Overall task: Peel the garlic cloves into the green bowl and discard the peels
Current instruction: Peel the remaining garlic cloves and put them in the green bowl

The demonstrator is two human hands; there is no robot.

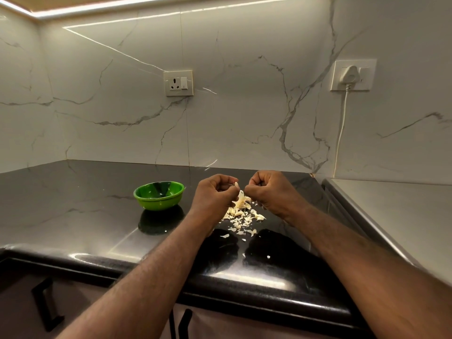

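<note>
forearms (146, 277) cross counter (73, 206) edge; left hand (215, 194) and right hand (271, 192) pinch garlic clove (236, 185) above peels (241, 214) (green bowl (159, 203) leftward).

The left hand (215, 193) and right hand (272, 192) were curled close together, pinching a pale garlic clove (236, 184) between their fingertips. Loose peels (241, 214) lay scattered on the dark tabletop (73, 204) just beneath them. The green bowl (159, 204) stood beside the left hand.

White veined marble walls (244, 106) meet in a corner behind a glossy black counter (73, 204). A socket (178, 83) sits mid-wall; further right a white plug (350, 75) trails its cord (341, 133). A light strip (97, 8) glows overhead, and dark handles (46, 304) show below
</note>
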